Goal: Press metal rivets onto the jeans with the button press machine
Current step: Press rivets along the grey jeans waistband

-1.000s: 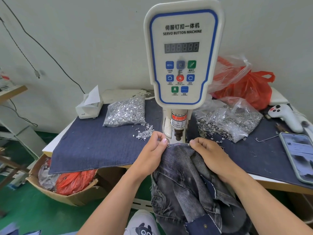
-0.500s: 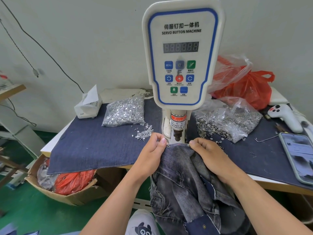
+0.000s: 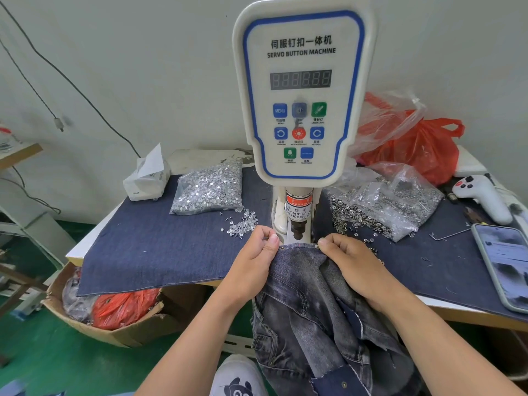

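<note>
Grey-washed denim jeans [image 3: 323, 310] hang from the front edge of the worktable, their top hem stretched flat just in front of the press head of the white, blue-trimmed servo button machine [image 3: 300, 95]. At the hem's left corner the left hand [image 3: 254, 261] pinches the fabric between thumb and curled fingers; at the right corner the right hand [image 3: 351, 264] pinches it the same way, knuckles folded over the cloth. A small metal rivet [image 3: 283, 248] sits in the hem beside the left thumb and another beside the right fingertips, with a tiny red dot on the cloth between them. The black punch of the machine stands just behind the hem; whether it touches the cloth cannot be told.

On the dark blue denim cloth covering the table [image 3: 160, 252], a clear bag of silver tacks [image 3: 208, 192] lies left of the machine with loose tacks spilled near it, and a clear bag of ring-shaped metal caps [image 3: 385, 204] lies to the right. A white handheld controller [image 3: 485, 198] and a smartphone [image 3: 505, 267] rest at the far right
</note>
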### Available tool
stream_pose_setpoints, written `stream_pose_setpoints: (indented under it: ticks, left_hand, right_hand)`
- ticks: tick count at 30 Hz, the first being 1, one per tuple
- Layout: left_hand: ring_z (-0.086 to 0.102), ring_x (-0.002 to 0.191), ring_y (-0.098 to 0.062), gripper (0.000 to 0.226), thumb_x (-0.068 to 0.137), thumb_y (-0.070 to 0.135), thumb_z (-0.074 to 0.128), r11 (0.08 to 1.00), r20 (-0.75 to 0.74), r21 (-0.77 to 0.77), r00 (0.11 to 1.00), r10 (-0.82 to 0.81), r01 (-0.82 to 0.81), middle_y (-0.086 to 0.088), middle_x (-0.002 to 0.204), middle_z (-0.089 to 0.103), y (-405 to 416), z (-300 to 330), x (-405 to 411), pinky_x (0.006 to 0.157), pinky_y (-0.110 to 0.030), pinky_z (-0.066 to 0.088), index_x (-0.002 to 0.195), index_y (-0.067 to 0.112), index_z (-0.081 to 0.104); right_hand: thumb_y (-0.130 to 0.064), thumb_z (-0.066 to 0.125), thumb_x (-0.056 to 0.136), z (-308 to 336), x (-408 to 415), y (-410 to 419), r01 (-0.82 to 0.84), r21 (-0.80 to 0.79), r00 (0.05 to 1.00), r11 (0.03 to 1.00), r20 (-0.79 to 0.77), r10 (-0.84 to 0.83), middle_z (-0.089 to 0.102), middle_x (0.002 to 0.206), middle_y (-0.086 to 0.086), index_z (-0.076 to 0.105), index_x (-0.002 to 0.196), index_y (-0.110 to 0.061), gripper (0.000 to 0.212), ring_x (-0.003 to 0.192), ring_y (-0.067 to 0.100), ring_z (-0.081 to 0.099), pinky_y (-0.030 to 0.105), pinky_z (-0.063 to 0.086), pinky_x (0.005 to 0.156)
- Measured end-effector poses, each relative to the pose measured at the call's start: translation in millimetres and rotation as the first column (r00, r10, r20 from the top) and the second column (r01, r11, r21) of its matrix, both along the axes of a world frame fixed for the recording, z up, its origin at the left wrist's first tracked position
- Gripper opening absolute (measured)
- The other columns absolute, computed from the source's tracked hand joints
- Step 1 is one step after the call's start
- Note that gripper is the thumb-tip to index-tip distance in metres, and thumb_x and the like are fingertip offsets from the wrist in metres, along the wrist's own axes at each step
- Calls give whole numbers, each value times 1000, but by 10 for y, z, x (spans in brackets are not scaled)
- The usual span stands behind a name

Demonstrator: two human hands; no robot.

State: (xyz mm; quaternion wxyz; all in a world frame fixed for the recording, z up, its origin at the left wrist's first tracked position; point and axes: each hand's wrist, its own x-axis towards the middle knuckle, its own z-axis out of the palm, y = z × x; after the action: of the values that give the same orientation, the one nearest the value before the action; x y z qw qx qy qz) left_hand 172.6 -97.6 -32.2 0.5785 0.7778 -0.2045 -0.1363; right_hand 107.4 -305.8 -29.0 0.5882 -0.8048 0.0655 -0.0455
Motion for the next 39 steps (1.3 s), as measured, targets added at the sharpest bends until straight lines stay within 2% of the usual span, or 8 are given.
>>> stream_pose_setpoints:
  ticks: [3,8,14,18,24,33,36,39]
  left_hand:
    - [59,92,-22,22,103,58,41,1000,-5,-2,1000,-1,1,-26,107,61,-1,0,3,98,-62,48,92,43,52]
    - [59,91,-19,22,104,58,41,1000,-8,5,1000,-2,2,-8,98,61,3,-13,10,97,-60,50,91,44,52]
    - [60,92,-21,24,103,60,41,1000,0,-10,1000,-10,10,-24,106,62,5,-34,29,94,-58,51,94,42,53]
    - [59,88,-18,26,103,62,42,1000,-14,-10,1000,-8,7,-11,94,61,24,-87,50,92,-58,51,95,39,53]
    - [57,83,-5,24,103,61,42,999,-30,-35,1000,-6,5,9,90,59,28,-83,36,83,-36,47,94,42,54]
    - [57,86,-16,22,102,51,49,991,-88,-131,995,-49,37,0,91,61,50,-51,3,83,-39,46,95,34,59]
    - [57,84,-12,19,102,44,51,986,-79,-152,994,-81,68,6,90,61,100,-44,-74,80,-32,45,97,30,62]
    - [61,93,-10,15,103,35,52,980,-104,-170,987,-124,105,4,101,67,194,-14,-146,85,-32,48,103,28,65]
  right_hand:
    - [-37,55,104,3,0,-1,-2,-4,1000,1000,-4,2,46,66,-8,56,69,-26,38,63,5,39,32,33,64]
    - [-37,54,104,-3,-2,-7,-4,-16,1000,1000,1,4,44,67,-6,55,70,-24,37,64,7,38,34,31,65]
    - [-38,54,104,-16,7,-13,-1,-25,1000,1000,-2,1,43,65,-8,54,67,-28,39,62,6,37,33,31,64]
    - [-40,53,104,-29,8,-19,-7,-46,1000,999,-8,7,41,63,-11,54,67,-29,39,61,6,36,30,31,63]
    - [-40,53,104,-7,-2,-2,-9,-14,1000,1000,0,9,49,63,-14,57,65,-31,40,60,3,42,30,36,66]
    - [-29,56,104,60,-50,-24,-46,150,997,988,-50,54,57,73,-2,63,75,-15,34,73,12,51,34,38,76]
    - [-43,63,94,104,-113,-40,-116,229,989,966,-63,133,49,79,9,62,78,-16,32,77,24,40,42,29,74]
    - [-59,72,83,118,-137,-57,-218,65,975,974,-19,220,53,78,3,62,77,-21,40,76,18,46,39,37,77]
